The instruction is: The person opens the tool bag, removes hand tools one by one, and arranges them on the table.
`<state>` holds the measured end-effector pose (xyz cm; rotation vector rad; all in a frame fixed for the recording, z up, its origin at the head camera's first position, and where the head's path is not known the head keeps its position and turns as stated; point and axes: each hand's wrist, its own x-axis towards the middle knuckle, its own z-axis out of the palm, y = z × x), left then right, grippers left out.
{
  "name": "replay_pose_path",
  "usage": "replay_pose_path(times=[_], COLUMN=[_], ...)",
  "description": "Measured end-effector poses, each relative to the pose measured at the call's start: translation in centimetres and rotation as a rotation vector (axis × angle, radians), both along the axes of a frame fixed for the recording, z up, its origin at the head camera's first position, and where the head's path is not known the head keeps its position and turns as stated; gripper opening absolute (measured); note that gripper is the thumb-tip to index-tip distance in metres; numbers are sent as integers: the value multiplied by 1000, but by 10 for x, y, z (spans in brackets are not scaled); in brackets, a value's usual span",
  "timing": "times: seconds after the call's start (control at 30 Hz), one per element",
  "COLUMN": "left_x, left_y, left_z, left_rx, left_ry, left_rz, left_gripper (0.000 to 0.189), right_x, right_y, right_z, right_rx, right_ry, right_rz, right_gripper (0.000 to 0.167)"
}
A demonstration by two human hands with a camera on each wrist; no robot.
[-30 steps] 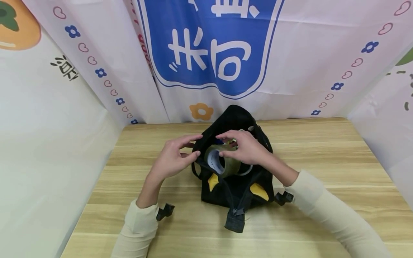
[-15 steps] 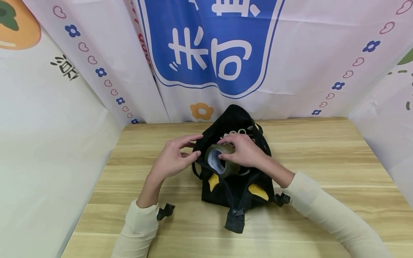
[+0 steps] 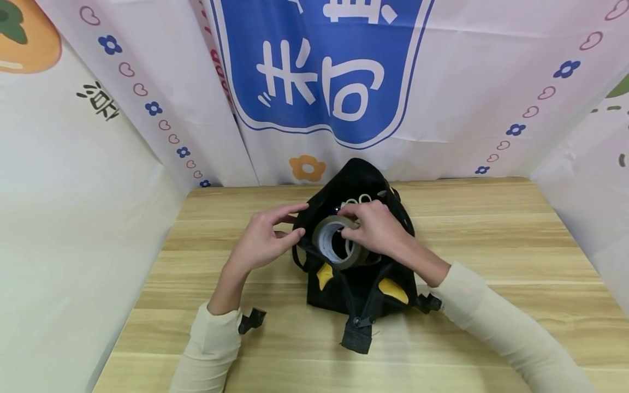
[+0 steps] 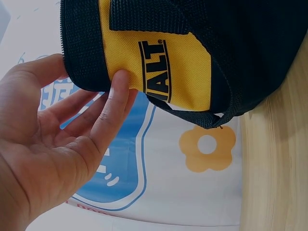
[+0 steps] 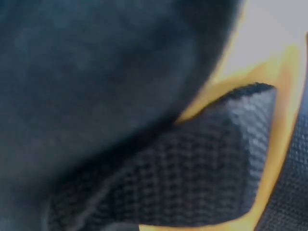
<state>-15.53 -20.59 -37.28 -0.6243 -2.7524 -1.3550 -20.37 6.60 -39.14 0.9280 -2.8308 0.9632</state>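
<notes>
A black tool bag (image 3: pixel 361 176) with yellow panels stands with its mouth gaping on the table. My left hand (image 3: pixel 265 234) grips the left edge of that mouth. In the left wrist view one fingertip (image 4: pixel 119 83) presses the yellow side panel (image 4: pixel 190 72), while another digit goes behind the zipped black rim (image 4: pixel 83 45). Inside the mouth, my right hand (image 3: pixel 380 226) pinches a roll of packing tape (image 3: pixel 325 240), thumb at its hole and fingers at the outer side. The right wrist view has only blurred black fabric and a webbing strap (image 5: pixel 178 168), without the hand.
Pale finger rings (image 3: pixel 365 198), like scissor handles, show deeper in the bag. A zip end tab (image 3: pixel 356 339) hangs toward the front of the wooden table (image 3: pixel 491 234). A printed cloth (image 3: pixel 467 109) hangs close behind the bag. Wrist-camera mounts (image 3: pixel 252 321) stick out near the sleeves.
My right hand has closed on the tape roll, and the roll has turned so its hole faces up more. Scissor-like rings came into fuller view. The left hand stayed at the bag's edge.
</notes>
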Motion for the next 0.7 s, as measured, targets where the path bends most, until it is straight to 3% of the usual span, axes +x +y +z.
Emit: replay_pose_path(times=[0.5,0.7], left_x=[0,0], left_y=[1,0], left_z=[1,0], left_rx=[8,9], left_ry=[-10,-11], left_rz=[-2,0], left_gripper=[48,48], right_x=[-5,-7], right_y=[31,43], right_z=[39,55], right_rx=[-141,-165], right_ry=[-24,-103], right_rz=[-96,-147], right_gripper=[29,31])
